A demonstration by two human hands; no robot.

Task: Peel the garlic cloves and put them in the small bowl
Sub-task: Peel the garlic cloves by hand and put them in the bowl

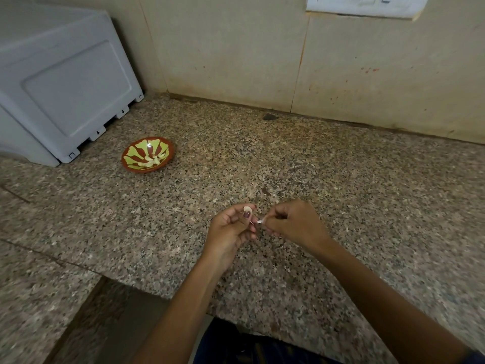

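Above the counter's [341, 179] near edge, the left hand [231, 229] pinches a garlic clove [248, 210] in its fingertips — the right hand [294, 222] pinches a strip of skin [260, 221] just beside it. Toward the far left corner sits the small bowl [131, 164], peeled cloves [152, 161] inside.

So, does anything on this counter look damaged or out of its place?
Slightly. The countertop has a dark chipped spot at the wall joint, and the wall carries reddish stains. The small bowl stands upright.

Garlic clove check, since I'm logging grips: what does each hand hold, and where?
The left hand pinches the pale garlic clove at its fingertips; the right hand pinches a thin white strip of peel.
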